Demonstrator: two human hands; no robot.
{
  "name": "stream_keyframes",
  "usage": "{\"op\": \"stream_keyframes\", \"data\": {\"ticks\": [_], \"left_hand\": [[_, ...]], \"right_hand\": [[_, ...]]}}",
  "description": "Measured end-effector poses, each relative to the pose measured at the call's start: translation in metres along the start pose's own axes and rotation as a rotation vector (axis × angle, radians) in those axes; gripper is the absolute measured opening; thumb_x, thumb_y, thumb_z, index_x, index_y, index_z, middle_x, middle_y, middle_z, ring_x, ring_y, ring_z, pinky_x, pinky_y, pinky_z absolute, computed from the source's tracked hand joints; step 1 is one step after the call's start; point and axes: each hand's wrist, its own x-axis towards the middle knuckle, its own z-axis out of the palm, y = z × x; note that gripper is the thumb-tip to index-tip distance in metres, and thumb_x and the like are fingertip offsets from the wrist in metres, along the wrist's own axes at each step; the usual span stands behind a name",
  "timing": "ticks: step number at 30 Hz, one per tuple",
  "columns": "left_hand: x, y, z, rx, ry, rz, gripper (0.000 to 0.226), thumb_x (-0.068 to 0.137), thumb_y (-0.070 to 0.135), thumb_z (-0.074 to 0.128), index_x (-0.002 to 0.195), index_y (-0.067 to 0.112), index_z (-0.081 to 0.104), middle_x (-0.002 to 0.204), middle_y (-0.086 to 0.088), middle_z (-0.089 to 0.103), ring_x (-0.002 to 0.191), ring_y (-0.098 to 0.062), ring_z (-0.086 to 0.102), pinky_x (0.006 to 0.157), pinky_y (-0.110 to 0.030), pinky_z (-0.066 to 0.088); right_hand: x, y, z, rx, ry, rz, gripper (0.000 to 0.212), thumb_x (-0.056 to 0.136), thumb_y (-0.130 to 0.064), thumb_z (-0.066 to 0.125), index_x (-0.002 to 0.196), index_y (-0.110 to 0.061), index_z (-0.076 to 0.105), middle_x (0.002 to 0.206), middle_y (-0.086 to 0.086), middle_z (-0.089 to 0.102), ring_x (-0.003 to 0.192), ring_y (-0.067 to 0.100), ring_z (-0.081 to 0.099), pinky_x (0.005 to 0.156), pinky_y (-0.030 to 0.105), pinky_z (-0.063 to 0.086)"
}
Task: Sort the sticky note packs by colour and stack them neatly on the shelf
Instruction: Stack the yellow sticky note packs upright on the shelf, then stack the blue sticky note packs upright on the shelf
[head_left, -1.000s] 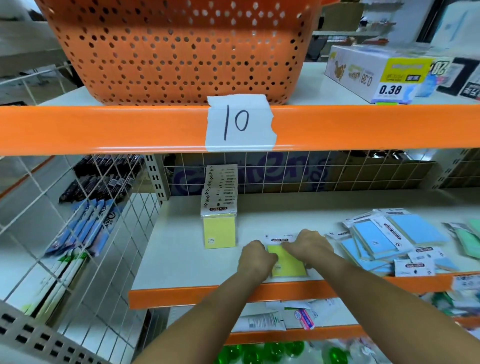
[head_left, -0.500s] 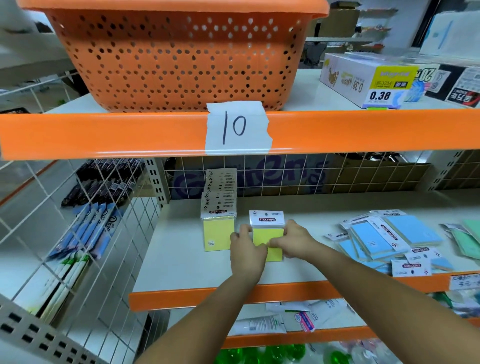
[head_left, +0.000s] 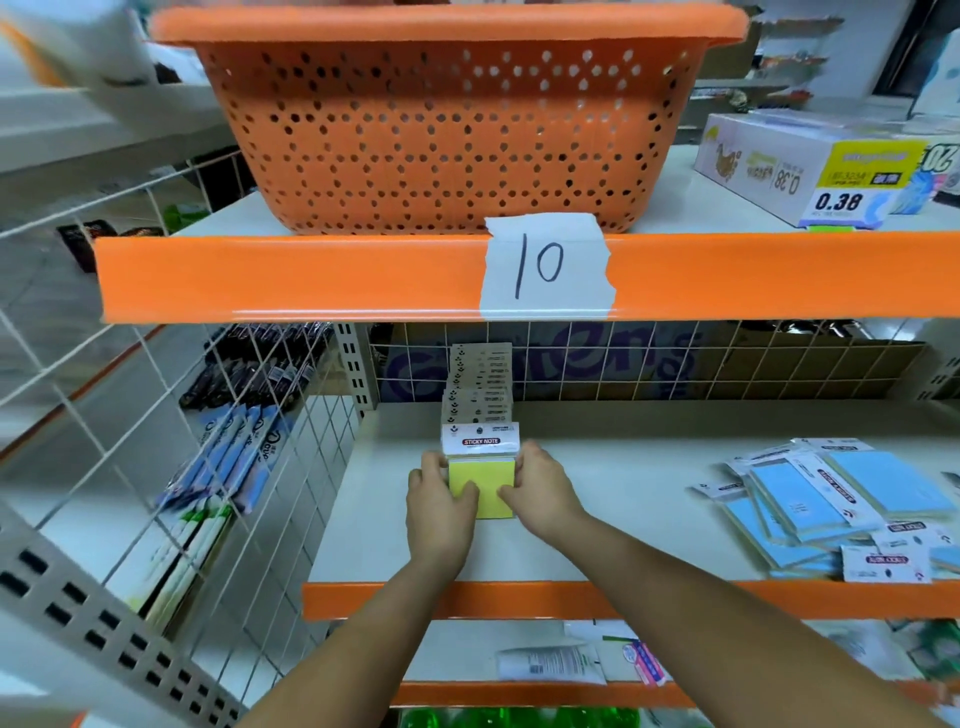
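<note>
White wire mesh (head_left: 171, 415) is closing off the left side of the bay, with dark and blue-and-white packets (head_left: 234, 452) hanging behind it. Just right of the mesh, the white shelf (head_left: 623, 519) is carrying a row of yellow sticky note packs (head_left: 480, 389) standing upright, 1 behind another, running back toward the rear grid. At the front of that row, a yellow sticky note pack (head_left: 483, 478) with a white "STICKY NOTE" header card is standing upright, touching the pack behind it as far as can be told. The left hand (head_left: 439, 506) is gripping its left edge, fingers curled along the side and thumb lying on the yellow face. The right hand (head_left: 540, 493) is gripping the right edge in the same way, thumb pressing on the front. Both forearms are reaching in over the orange shelf lip (head_left: 519, 597).

Overhead, an orange perforated basket (head_left: 447, 130) is sitting on the upper shelf, and a paper label (head_left: 545, 265) marked 10 is sticking to the orange beam beneath it. Further right, a white box (head_left: 810, 171) marked 0.38 is lying on that upper shelf. Below it, at the right end of the white shelf, blue sticky note packs (head_left: 841, 499) are lying flat in a loose, overlapping heap, well apart from the yellow row.
</note>
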Motion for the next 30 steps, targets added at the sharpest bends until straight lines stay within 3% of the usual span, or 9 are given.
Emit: {"op": "stream_keyframes", "data": {"ticks": [3, 6, 11, 17, 21, 25, 28, 30], "left_hand": [[0.005, -0.005, -0.002, 0.008, -0.011, -0.013, 0.024, 0.089, 0.015, 0.058, 0.103, 0.023, 0.040, 0.101, -0.004, 0.049, 0.082, -0.021, 0.052, 0.069, -0.032, 0.042], [0.008, -0.007, -0.001, 0.017, -0.033, -0.022, 0.025, 0.090, 0.013, 0.056, 0.109, 0.021, 0.042, 0.102, -0.006, 0.049, 0.081, -0.022, 0.052, 0.070, -0.031, 0.042], [0.012, -0.012, -0.002, 0.059, -0.084, 0.002, 0.032, 0.091, 0.011, 0.054, 0.120, 0.019, 0.043, 0.107, -0.006, 0.050, 0.087, -0.020, 0.052, 0.072, -0.031, 0.042], [0.019, -0.021, -0.004, 0.206, -0.143, -0.051, 0.033, 0.096, 0.031, 0.052, 0.125, 0.018, 0.046, 0.122, -0.006, 0.046, 0.102, -0.025, 0.056, 0.080, -0.034, 0.046], [0.021, -0.020, -0.005, 0.230, -0.145, -0.061, 0.037, 0.095, 0.034, 0.054, 0.126, 0.017, 0.047, 0.126, -0.006, 0.045, 0.101, -0.026, 0.057, 0.075, -0.031, 0.044], [0.017, -0.008, -0.010, 0.310, 0.021, -0.029, 0.045, 0.088, 0.034, 0.062, 0.122, 0.012, 0.043, 0.124, -0.006, 0.046, 0.110, -0.026, 0.051, 0.078, -0.035, 0.043], [0.017, 0.012, -0.012, 0.417, 0.171, 0.144, 0.036, 0.085, 0.030, 0.061, 0.112, 0.010, 0.048, 0.113, -0.009, 0.050, 0.109, -0.027, 0.048, 0.086, -0.036, 0.038], [0.016, 0.028, -0.005, 0.421, 0.178, 0.252, 0.034, 0.085, 0.028, 0.059, 0.112, 0.010, 0.052, 0.109, -0.010, 0.053, 0.108, -0.028, 0.048, 0.088, -0.036, 0.035]], "right_hand": [[0.002, -0.006, 0.008, -0.101, 0.043, 0.002, 0.023, 0.085, -0.009, 0.060, 0.100, -0.013, 0.043, 0.106, 0.009, 0.055, 0.097, 0.029, 0.059, 0.071, 0.031, 0.043], [0.003, -0.007, 0.013, -0.187, 0.054, 0.004, 0.033, 0.088, -0.011, 0.059, 0.117, -0.010, 0.044, 0.118, 0.009, 0.055, 0.105, 0.031, 0.059, 0.075, 0.032, 0.045], [0.004, -0.005, 0.014, -0.212, 0.054, 0.022, 0.034, 0.088, -0.014, 0.058, 0.118, -0.011, 0.042, 0.120, 0.008, 0.054, 0.104, 0.032, 0.059, 0.072, 0.032, 0.043], [0.005, -0.005, 0.010, -0.311, 0.047, 0.032, 0.034, 0.091, -0.025, 0.057, 0.119, -0.013, 0.042, 0.118, 0.006, 0.056, 0.102, 0.029, 0.060, 0.067, 0.029, 0.039], [0.006, -0.003, 0.010, -0.340, 0.012, 0.027, 0.039, 0.092, -0.030, 0.054, 0.127, -0.018, 0.043, 0.115, 0.005, 0.057, 0.102, 0.027, 0.059, 0.069, 0.029, 0.042], [0.003, 0.000, 0.004, -0.323, 0.001, 0.031, 0.041, 0.093, -0.036, 0.055, 0.130, -0.022, 0.046, 0.121, 0.005, 0.056, 0.108, 0.026, 0.057, 0.074, 0.030, 0.042], [-0.001, 0.002, -0.008, -0.344, 0.042, 0.025, 0.041, 0.095, -0.037, 0.054, 0.130, -0.017, 0.048, 0.126, 0.006, 0.056, 0.110, 0.026, 0.057, 0.076, 0.030, 0.044], [-0.001, 0.006, -0.020, -0.359, 0.088, 0.032, 0.038, 0.096, -0.035, 0.051, 0.129, -0.016, 0.049, 0.126, 0.007, 0.056, 0.111, 0.027, 0.056, 0.078, 0.030, 0.044]]}}
